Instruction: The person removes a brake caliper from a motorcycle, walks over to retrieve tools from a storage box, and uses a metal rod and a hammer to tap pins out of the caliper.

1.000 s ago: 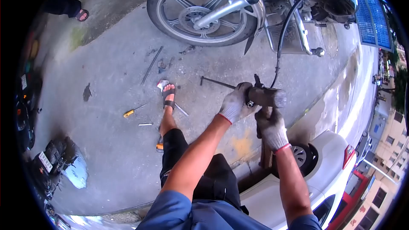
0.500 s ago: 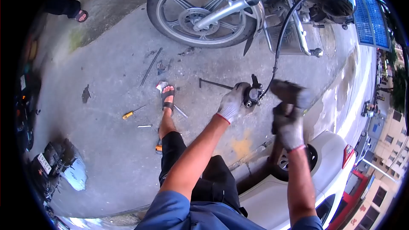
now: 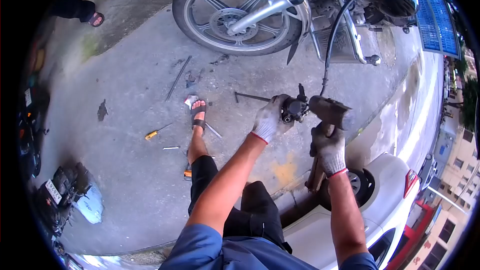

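Observation:
My left hand [image 3: 268, 119], in a dirty white knit glove, is closed round a dark brake caliper [image 3: 294, 108] with a black hose [image 3: 327, 55] running near it. In my right hand [image 3: 329, 149], also gloved, is the wooden handle of a hammer [image 3: 331, 112]. Its dark, thick head is just right of the caliper, and I cannot tell whether they touch. An L-shaped bar [image 3: 250, 96] stretches left from my left hand; whether it is held or lies on the ground is unclear. The fingers' undersides are hidden.
A motorcycle front wheel [image 3: 237, 15] stands ahead. On the concrete lie a yellow-handled screwdriver [image 3: 152, 134], a small wrench [image 3: 171, 147] and a long rod [image 3: 178, 78]. A white car [image 3: 380, 180] is at right. Another person's sandalled feet [image 3: 97, 18] are at upper left.
My right hand and the hammer have moved left, and the hammer head has come closer to the caliper. The left hand and caliper have shifted slightly left and up.

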The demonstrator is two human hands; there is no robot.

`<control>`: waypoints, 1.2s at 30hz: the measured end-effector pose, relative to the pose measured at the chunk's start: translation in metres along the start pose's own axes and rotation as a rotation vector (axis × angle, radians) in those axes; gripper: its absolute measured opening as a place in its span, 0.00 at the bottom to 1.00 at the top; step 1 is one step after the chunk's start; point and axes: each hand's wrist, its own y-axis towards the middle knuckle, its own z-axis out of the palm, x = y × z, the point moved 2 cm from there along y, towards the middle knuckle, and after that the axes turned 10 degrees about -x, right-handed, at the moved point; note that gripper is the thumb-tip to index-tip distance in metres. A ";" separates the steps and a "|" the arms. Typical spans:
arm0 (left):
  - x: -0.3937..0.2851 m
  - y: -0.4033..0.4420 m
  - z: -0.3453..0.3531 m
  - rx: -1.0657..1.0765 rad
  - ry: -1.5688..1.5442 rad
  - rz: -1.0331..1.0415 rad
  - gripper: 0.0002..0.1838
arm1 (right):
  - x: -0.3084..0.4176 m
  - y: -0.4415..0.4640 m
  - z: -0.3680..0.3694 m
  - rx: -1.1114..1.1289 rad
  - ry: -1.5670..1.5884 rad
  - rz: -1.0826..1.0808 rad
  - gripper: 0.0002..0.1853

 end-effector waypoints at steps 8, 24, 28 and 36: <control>0.000 -0.007 -0.003 -0.069 -0.002 0.026 0.37 | -0.026 0.023 0.026 0.005 -0.082 -0.218 0.07; -0.002 -0.003 0.008 -0.162 -0.206 0.181 0.37 | 0.027 0.003 0.019 0.105 -0.180 -0.021 0.06; 0.006 -0.001 0.015 -0.202 -0.166 0.273 0.36 | 0.067 -0.029 -0.005 -0.037 -0.109 -0.095 0.05; 0.008 -0.005 0.017 -0.136 -0.237 0.275 0.36 | -0.009 -0.004 0.020 0.079 -0.057 0.007 0.06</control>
